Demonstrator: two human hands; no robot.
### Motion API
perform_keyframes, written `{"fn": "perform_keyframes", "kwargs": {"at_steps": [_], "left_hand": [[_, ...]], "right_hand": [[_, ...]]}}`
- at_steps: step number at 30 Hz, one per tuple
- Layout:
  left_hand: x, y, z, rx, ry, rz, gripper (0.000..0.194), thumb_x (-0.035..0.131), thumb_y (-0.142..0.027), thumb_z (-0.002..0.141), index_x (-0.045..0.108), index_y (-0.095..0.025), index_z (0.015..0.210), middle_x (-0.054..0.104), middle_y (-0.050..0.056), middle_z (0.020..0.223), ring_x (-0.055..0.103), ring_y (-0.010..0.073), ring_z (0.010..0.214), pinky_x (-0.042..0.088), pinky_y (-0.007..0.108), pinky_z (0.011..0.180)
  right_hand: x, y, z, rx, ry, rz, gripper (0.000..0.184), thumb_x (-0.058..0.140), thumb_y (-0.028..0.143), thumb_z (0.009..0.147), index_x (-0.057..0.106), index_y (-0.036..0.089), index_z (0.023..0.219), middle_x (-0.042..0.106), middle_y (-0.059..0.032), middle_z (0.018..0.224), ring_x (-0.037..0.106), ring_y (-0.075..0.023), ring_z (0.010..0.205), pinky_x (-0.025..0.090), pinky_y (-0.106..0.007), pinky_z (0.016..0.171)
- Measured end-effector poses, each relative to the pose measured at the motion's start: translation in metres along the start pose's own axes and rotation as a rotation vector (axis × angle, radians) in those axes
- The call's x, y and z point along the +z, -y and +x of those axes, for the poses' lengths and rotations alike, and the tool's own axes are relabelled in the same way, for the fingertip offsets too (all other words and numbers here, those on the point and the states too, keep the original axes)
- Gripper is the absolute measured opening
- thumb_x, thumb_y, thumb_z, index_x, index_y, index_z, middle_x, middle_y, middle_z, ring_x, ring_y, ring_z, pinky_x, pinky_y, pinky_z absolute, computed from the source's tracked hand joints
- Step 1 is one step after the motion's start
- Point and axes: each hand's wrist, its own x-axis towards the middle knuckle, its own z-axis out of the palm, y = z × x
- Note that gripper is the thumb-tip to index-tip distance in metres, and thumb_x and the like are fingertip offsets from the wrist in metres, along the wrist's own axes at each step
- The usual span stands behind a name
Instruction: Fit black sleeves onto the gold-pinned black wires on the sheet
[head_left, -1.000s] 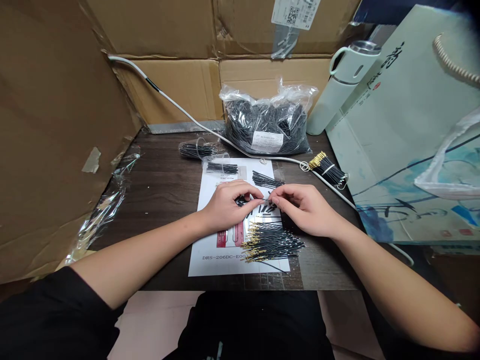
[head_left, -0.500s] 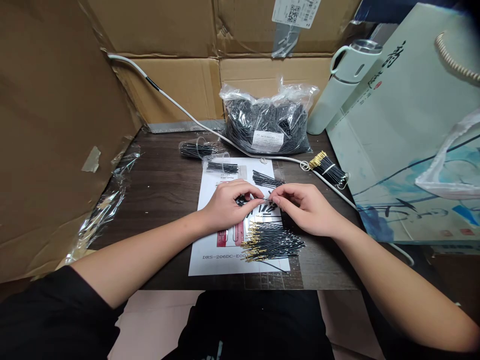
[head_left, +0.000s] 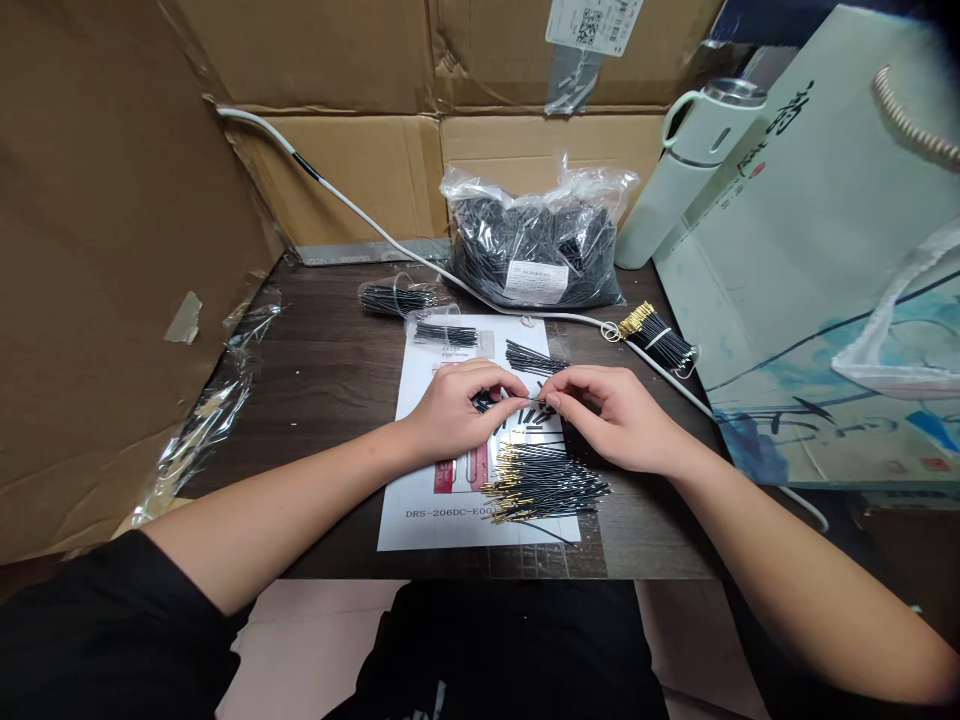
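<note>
The left hand (head_left: 450, 415) and right hand (head_left: 619, 415) are nearly meeting over the printed sheet (head_left: 409, 480), fingers pinching a thin dark wire (head_left: 534, 401) from both sides, likely to steady it. Gold-tipped wires (head_left: 551, 485) are lying toward the worktop's (head_left: 322, 370) near edge, probably within easy reach. Open room is stretching toward its left edge; a plastic bag (head_left: 517, 240) is crowding the far edge.

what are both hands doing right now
Left hand: closed, fingertips pinching one end of a thin dark wire.
Right hand: closed, fingertips pinching the wire's other end.
</note>
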Motion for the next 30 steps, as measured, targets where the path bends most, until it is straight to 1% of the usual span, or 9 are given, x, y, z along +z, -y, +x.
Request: {"fn": "perform_keyframes", "kwargs": {"at_steps": [10, 14, 16, 19, 21, 23, 27, 30], "left_hand": [[0.0, 0.002, -0.001, -0.001, 0.001, -0.001, 0.002, 0.083, -0.024, 0.098, 0.082, -0.022, 0.099, 0.082, 0.002, 0.09, 0.074, 0.0144, 0.08, 0.057, 0.031, 0.077], [0.001, 0.001, -0.001, -0.01, 0.0, 0.002, 0.003, 0.083, -0.024, 0.098, 0.082, -0.022, 0.1, 0.082, 0.002, 0.091, 0.073, 0.0144, 0.081, 0.057, 0.031, 0.078], [0.0, 0.0, -0.001, -0.015, -0.022, 0.026, 0.012, 0.085, -0.025, 0.096, 0.08, -0.021, 0.106, 0.082, 0.003, 0.097, 0.073, 0.0157, 0.085, 0.058, 0.033, 0.082], [-0.001, -0.003, 0.0, -0.023, -0.081, 0.068, 0.032, 0.088, -0.025, 0.091, 0.073, -0.021, 0.12, 0.078, 0.007, 0.114, 0.072, 0.0197, 0.101, 0.06, 0.036, 0.09], [-0.001, -0.004, 0.0, -0.026, -0.113, 0.084, 0.035, 0.086, -0.022, 0.09, 0.07, -0.021, 0.122, 0.075, 0.008, 0.119, 0.07, 0.0219, 0.108, 0.059, 0.037, 0.094], [-0.001, -0.004, 0.0, -0.025, -0.121, 0.094, 0.029, 0.081, -0.02, 0.092, 0.069, -0.022, 0.118, 0.073, 0.008, 0.116, 0.069, 0.0225, 0.108, 0.058, 0.039, 0.096], [0.0, -0.004, 0.0, -0.003, -0.081, 0.127, 0.008, 0.076, -0.018, 0.096, 0.072, -0.022, 0.101, 0.071, 0.006, 0.108, 0.067, 0.0222, 0.105, 0.055, 0.042, 0.099], [0.0, -0.003, -0.001, 0.025, -0.025, 0.141, 0.005, 0.075, -0.017, 0.096, 0.075, -0.022, 0.094, 0.072, 0.007, 0.107, 0.066, 0.0223, 0.103, 0.055, 0.044, 0.101]], "right_hand": [[0.0, 0.0, 0.0, -0.017, -0.006, -0.013, 0.022, 0.063, 0.034, 0.112, 0.079, 0.02, 0.104, 0.08, -0.0064, 0.1, 0.071, -0.0218, 0.087, 0.053, -0.037, 0.083], [0.0, 0.0, 0.0, -0.013, -0.006, -0.016, 0.022, 0.062, 0.034, 0.112, 0.078, 0.021, 0.103, 0.08, -0.0054, 0.099, 0.071, -0.0214, 0.087, 0.053, -0.036, 0.082], [0.0, -0.001, 0.001, -0.022, -0.017, -0.03, 0.022, 0.062, 0.034, 0.112, 0.078, 0.021, 0.103, 0.08, -0.005, 0.099, 0.071, -0.0215, 0.087, 0.053, -0.036, 0.083], [-0.001, -0.006, 0.005, -0.059, -0.075, -0.088, 0.02, 0.062, 0.033, 0.112, 0.076, 0.022, 0.104, 0.081, -0.0066, 0.102, 0.073, -0.0236, 0.09, 0.054, -0.039, 0.086], [-0.001, -0.013, 0.01, -0.094, -0.141, -0.149, 0.019, 0.061, 0.033, 0.111, 0.075, 0.022, 0.104, 0.08, -0.0078, 0.103, 0.073, -0.025, 0.091, 0.055, -0.041, 0.087], [-0.001, -0.02, 0.015, -0.125, -0.197, -0.199, 0.017, 0.062, 0.032, 0.11, 0.075, 0.023, 0.106, 0.079, -0.0084, 0.102, 0.072, -0.0257, 0.091, 0.055, -0.042, 0.086], [0.001, -0.029, 0.026, -0.189, -0.238, -0.24, 0.014, 0.064, 0.031, 0.11, 0.075, 0.023, 0.106, 0.078, -0.008, 0.098, 0.07, -0.0263, 0.092, 0.054, -0.043, 0.088], [0.004, -0.033, 0.031, -0.237, -0.276, -0.249, 0.013, 0.064, 0.029, 0.11, 0.076, 0.024, 0.106, 0.079, -0.0078, 0.099, 0.07, -0.0267, 0.094, 0.054, -0.044, 0.091]]}}
